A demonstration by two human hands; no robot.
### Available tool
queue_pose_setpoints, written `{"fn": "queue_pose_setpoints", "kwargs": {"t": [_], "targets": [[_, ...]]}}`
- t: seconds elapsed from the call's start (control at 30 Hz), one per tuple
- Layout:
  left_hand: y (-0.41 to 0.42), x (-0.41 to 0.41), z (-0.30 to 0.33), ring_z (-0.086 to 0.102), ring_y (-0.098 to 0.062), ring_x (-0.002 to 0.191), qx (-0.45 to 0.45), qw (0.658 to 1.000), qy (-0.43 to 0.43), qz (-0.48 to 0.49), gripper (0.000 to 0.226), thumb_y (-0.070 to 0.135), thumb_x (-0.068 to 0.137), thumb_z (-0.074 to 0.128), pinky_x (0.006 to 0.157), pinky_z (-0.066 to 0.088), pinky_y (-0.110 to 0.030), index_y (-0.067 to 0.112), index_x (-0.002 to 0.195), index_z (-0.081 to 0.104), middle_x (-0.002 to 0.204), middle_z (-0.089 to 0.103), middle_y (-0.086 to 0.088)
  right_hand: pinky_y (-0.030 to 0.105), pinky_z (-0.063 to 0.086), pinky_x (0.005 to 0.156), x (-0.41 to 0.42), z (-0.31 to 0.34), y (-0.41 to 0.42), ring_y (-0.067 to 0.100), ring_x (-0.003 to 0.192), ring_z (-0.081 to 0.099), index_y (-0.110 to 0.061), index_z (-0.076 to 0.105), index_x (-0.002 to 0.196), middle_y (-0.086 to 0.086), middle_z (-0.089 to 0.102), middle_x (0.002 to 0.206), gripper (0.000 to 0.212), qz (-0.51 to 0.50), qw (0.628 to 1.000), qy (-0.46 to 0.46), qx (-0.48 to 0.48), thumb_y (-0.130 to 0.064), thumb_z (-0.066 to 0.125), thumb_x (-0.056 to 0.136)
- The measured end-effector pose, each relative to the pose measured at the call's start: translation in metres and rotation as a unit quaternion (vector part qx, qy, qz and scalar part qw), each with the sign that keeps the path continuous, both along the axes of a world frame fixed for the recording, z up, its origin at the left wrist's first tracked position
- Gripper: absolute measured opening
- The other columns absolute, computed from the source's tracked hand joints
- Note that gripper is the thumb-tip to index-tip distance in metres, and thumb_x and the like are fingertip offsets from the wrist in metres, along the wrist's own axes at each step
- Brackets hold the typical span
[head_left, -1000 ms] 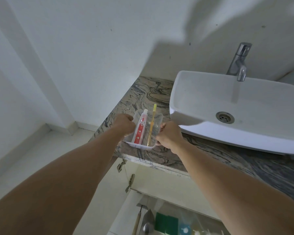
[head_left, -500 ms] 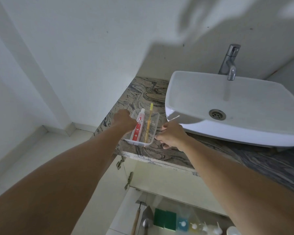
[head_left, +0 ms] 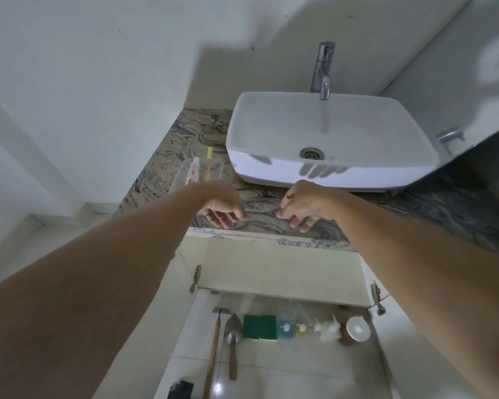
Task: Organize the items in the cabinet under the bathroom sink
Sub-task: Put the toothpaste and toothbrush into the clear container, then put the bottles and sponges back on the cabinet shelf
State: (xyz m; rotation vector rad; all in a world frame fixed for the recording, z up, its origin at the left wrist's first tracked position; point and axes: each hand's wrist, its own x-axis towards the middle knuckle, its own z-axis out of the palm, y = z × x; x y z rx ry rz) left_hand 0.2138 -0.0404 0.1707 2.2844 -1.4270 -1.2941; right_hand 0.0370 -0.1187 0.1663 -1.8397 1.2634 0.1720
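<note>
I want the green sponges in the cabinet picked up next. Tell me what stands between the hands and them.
Nothing visible does. Both the left hand and right hand hang empty above the countertop edge, and the cabinet below is open. The green sponges sit between a trowel and a blue container, uncovered.

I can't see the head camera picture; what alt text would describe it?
Two bare hands, left and right, hover empty with loosely curled fingers over a marbled bathroom counter. A clear tray holding a toothpaste tube and yellow toothbrush sits left of a white basin. Below, the open cabinet shows tools, green sponges and bottles.
</note>
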Motion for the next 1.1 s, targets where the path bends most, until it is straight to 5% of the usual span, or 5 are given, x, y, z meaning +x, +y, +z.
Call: {"fn": "queue_pose_setpoints", "kwargs": {"t": [0.27,0.67,0.93,1.1], "targets": [[-0.007,-0.094,-0.025,0.068,-0.023,0.093,0.046,0.996,0.029,-0.067,0.036,0.015,0.085,0.074,0.092,0.054,-0.044,0.007,0.119,0.065,0.109,0.070,-0.010,0.048,0.058,0.085,-0.097,-0.022,-0.001,0.028,0.096,0.069,0.003,0.061,0.121,0.017,0.067,0.107,0.034,-0.023,0.998,0.045,0.036,-0.010,0.069,0.091],[-0.013,-0.231,-0.094,0.067,-0.018,0.098,0.071,0.993,0.006,-0.095,0.048,0.022,0.080,0.078,0.087,0.057,-0.040,0.013,0.124,0.062,0.112,0.067,-0.004,0.046,0.060,0.081,-0.237,-0.088,-0.007,0.027,0.098,0.068,0.001,0.060,0.120,0.013,0.065,0.112,0.033,-0.022,0.992,0.098,0.081,-0.017,0.068,0.093],[-0.016,-0.284,-0.235,0.063,-0.026,0.103,0.077,0.987,-0.033,-0.136,0.042,0.027,0.079,0.079,0.085,0.058,-0.042,0.011,0.116,0.067,0.117,0.064,-0.006,0.048,0.059,0.085,-0.281,-0.223,-0.006,0.034,0.097,0.071,0.001,0.057,0.121,0.020,0.068,0.111,0.038,-0.074,0.981,0.147,0.104,-0.019,0.069,0.091],[-0.018,-0.302,-0.363,0.065,-0.023,0.103,0.089,0.980,-0.052,-0.171,0.042,0.028,0.080,0.078,0.091,0.054,-0.035,0.008,0.115,0.068,0.115,0.069,-0.006,0.049,0.061,0.073,-0.310,-0.347,0.003,0.032,0.084,0.074,0.003,0.062,0.112,0.022,0.068,0.102,0.029,-0.139,0.975,0.146,0.088,-0.013,0.067,0.087]]}}
